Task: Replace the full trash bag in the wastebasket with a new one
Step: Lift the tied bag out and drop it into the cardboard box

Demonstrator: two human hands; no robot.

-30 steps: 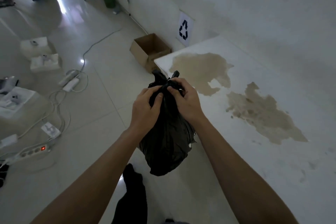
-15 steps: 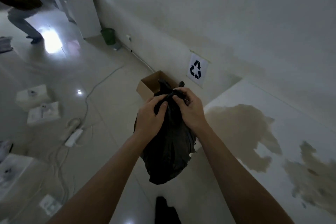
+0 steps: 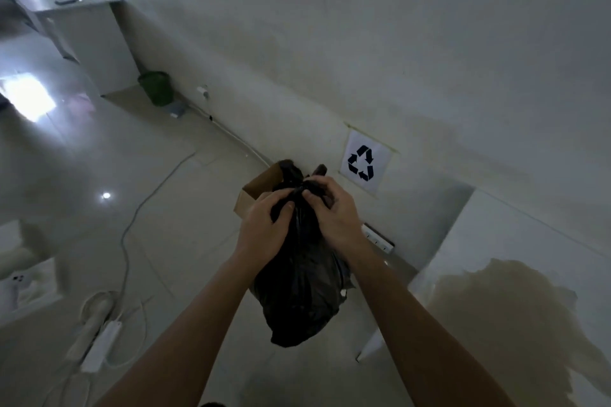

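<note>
A full black trash bag (image 3: 299,294) hangs in the air in front of me, its gathered neck at the top. My left hand (image 3: 264,228) grips the neck from the left and my right hand (image 3: 334,211) pinches it from the right. Both sets of fingers curl into the bunched plastic. Behind the bag an open cardboard box (image 3: 256,190) stands on the floor below a recycling sign (image 3: 362,163) taped to the wall. A green wastebasket (image 3: 157,87) stands far back by the wall.
A white table with brown stains (image 3: 515,307) is at the right. Cables and a power strip (image 3: 99,345) lie on the tiled floor at the left. A wall socket strip (image 3: 378,238) sits low behind the bag. A white cabinet (image 3: 96,43) stands at the back left.
The view has tilted up and come closer to the wall and the sign. Both hands keep their hold on the bag's neck, which now hangs in front of the cardboard box.
</note>
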